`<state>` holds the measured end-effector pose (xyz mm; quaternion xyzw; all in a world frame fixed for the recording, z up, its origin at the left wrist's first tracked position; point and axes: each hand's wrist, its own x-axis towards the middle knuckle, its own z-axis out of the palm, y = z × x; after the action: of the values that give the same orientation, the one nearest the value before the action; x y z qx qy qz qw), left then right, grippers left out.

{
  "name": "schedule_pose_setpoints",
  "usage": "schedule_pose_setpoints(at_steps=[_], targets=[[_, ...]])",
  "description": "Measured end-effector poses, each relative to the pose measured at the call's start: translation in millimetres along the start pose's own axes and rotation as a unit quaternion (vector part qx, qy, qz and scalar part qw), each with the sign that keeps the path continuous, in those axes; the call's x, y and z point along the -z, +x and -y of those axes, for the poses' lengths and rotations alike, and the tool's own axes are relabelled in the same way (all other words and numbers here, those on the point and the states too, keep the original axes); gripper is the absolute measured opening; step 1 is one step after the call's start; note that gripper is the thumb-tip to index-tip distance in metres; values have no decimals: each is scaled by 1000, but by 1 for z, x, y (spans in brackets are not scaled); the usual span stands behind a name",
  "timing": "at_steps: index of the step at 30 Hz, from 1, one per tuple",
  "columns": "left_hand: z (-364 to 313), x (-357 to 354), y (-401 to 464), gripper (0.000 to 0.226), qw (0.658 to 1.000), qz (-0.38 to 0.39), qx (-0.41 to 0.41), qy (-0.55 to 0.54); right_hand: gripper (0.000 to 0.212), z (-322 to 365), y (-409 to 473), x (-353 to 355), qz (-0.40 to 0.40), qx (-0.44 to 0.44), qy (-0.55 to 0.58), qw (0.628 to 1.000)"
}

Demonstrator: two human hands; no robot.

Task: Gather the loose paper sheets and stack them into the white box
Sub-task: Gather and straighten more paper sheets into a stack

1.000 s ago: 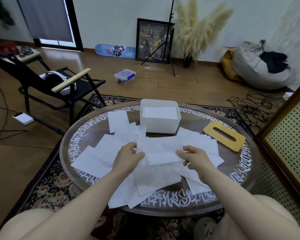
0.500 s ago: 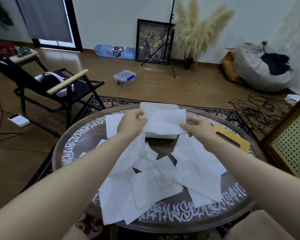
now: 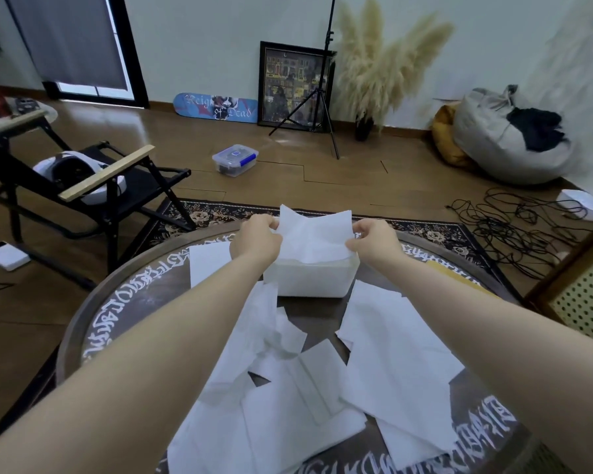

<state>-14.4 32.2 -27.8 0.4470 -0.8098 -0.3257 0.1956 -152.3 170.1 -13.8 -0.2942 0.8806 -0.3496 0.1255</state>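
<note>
A white paper sheet is held over the open top of the white box, its lower part sagging into the box. My left hand pinches the sheet's left edge and my right hand pinches its right edge. The box stands at the far middle of the round table. Several loose white sheets lie spread over the table between my forearms and the box, overlapping one another.
A yellow wooden lid lies on the table right of my right arm, mostly hidden. A black folding chair stands to the left. Tangled cables lie on the floor at the right, beside a perforated cabinet.
Both hands have carried the sheet forward from above the pile to over the box, and it now dips into the box. The view has shifted closer to the table.
</note>
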Motion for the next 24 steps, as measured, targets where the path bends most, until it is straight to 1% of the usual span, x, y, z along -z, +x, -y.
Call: schedule_pose_setpoints(at_steps=[2,4,7,9,10,12,14,15,17,19,21,24], targets=[[1,-3,3,20,1000,3,-3,26,21,-3,6,-4,0,-4,-22,1000],[4,-5,6,17,999,7,-8,53,22,-8,11,-7,1,-6,-40,999],[7,-9,8,34,996,17,-15,82,29,-12,13,-8,-1,-10,-57,998],[10,-11,6,39,994,11,-34,102,35,-14,14,-9,-6,0,-59,998],[11,-11,5,41,992,-2,-51,114,37,-15,14,-8,-12,14,-70,997],[14,-10,2,41,984,-32,-102,145,41,-15,13,-7,-33,72,-145,986],[17,-7,3,39,969,-37,-163,179,41,-14,14,-5,-44,154,-239,958],[16,-6,4,39,961,-24,-191,198,40,-11,14,-4,-34,184,-270,945],[15,-6,8,38,948,22,-222,228,37,-5,14,-5,11,214,-308,927],[14,-11,13,38,943,83,-218,238,33,-3,18,-12,66,221,-326,917],[14,-16,20,39,948,139,-191,215,28,-5,23,-21,117,202,-313,921],[16,-22,33,37,947,202,-164,187,25,-10,34,-27,150,169,-284,932]])
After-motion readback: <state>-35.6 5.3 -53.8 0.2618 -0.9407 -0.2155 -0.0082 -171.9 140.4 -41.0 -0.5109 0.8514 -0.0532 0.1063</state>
